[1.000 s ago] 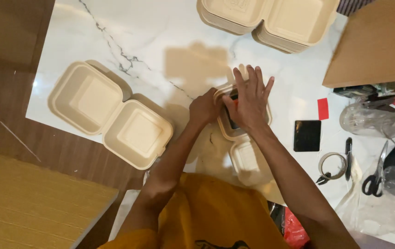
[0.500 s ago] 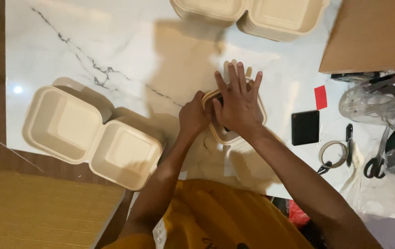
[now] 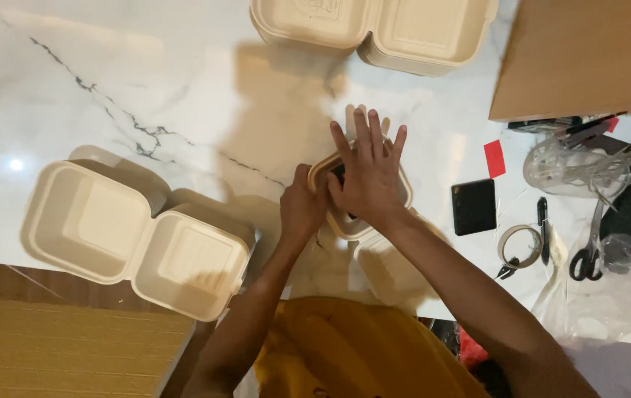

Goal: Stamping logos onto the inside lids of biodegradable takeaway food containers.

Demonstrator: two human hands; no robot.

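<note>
A small beige clamshell container (image 3: 401, 193) lies open on the white marble table (image 3: 146, 88) in front of me, its lid half (image 3: 389, 269) nearer my body. My right hand (image 3: 365, 173) lies flat over the container's far half, fingers spread, pressing down on something dark inside. My left hand (image 3: 303, 208) grips the container's left rim with curled fingers. What the dark thing is cannot be made out under my palm.
A stack of open beige clamshells (image 3: 135, 232) sits at the left table edge, another stack (image 3: 374, 29) at the far side. To the right lie a cardboard sheet (image 3: 581, 59), black card (image 3: 473, 206), red card (image 3: 494, 158), tape roll (image 3: 518, 245), scissors (image 3: 590, 247) and plastic bags (image 3: 588, 169).
My hands stay on the small container; the right palm has flattened more over it. The view has shifted, so everything sits further right and lower.
</note>
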